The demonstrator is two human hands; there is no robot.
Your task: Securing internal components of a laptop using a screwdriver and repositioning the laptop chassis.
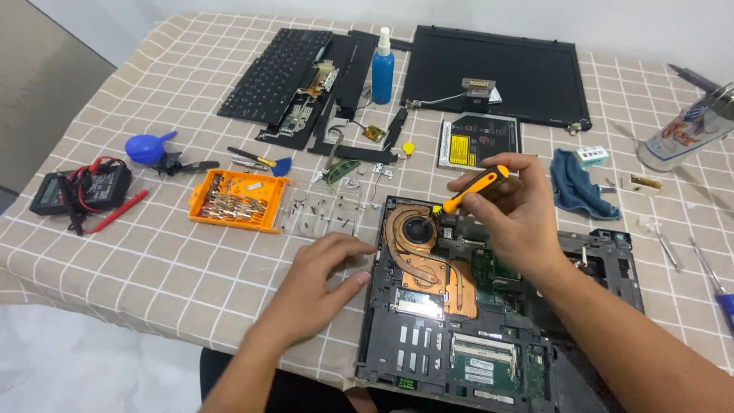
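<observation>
Right hand [514, 210] grips screwdriver [472, 191], tip angled down-left at copper heatsink [420, 256]; left hand [317, 287] open, flat beside laptop base [382, 336]

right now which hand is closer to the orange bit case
Left. The left hand lies flat on the table just below and right of the orange bit case. The right hand, gripping the screwdriver, is farther right, above the laptop base.
</observation>
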